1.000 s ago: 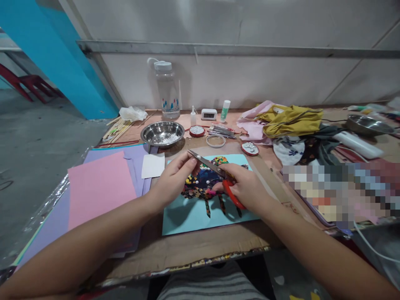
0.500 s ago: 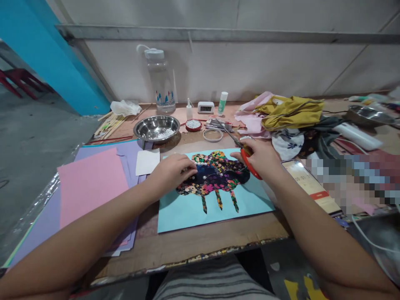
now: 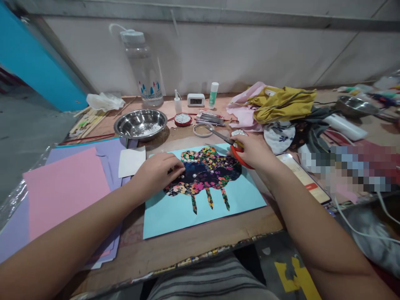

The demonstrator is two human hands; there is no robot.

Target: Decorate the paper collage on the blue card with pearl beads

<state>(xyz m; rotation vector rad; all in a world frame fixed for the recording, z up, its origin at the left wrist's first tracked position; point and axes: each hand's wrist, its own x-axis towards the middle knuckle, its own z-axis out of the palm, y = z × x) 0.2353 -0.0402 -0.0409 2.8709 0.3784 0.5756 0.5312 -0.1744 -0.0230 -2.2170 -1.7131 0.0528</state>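
A light blue sheet of paper (image 3: pixel 175 221) lies before me, bearing a cloud-shaped piece of dark floral fabric (image 3: pixel 203 183) with three narrow floral strips below it. Pearl-like beads (image 3: pixel 195 175) dot the cloud. My left hand (image 3: pixel 161 171) rests at the cloud's left side, fingertips pinched together; whatever they hold is hidden. In my right hand (image 3: pixel 251 150) is a pair of scissors (image 3: pixel 239 157) with red handles, the blades pointing up and left above the paper's far edge.
Pink paper (image 3: pixel 67 187) and purple sheets are stacked at left, beside a white piece (image 3: pixel 132 161). Behind stand a steel bowl (image 3: pixel 120 125), water bottle (image 3: pixel 143 68), bead dish (image 3: pixel 183 121), tape ring (image 3: pixel 203 134) and glue stick (image 3: pixel 213 96). Cloths (image 3: pixel 284 106) and a phone (image 3: pixel 298 168) lie right.
The camera view has shifted, so the table's things sit further left. The scissors' blades have dipped a little towards the paper. My left hand stays at the cloud's left side.
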